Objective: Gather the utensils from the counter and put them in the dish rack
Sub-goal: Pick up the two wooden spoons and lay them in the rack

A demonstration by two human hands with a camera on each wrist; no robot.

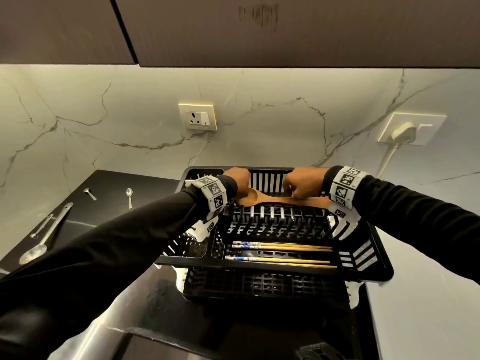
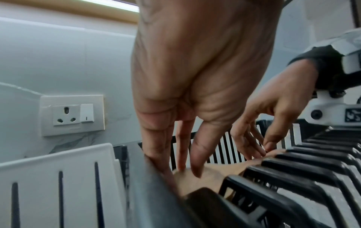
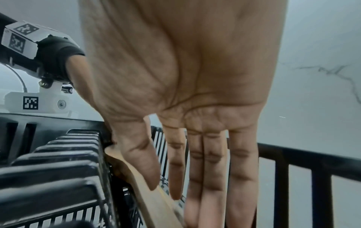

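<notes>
A wooden spoon lies across the rear section of the black dish rack. My left hand pinches its bowl with thumb and fingers pointing down. My right hand holds the handle, thumb on one side and fingers on the other. Two pairs of chopsticks lie in the rack's front compartment. On the black counter to the left lie a long metal spoon, a teaspoon and another small spoon.
A white tray wall stands at the rack's left side. The marble wall behind carries a socket and a plugged-in socket with a hanging cable. A cabinet hangs overhead. A steel sink edge lies at the lower left.
</notes>
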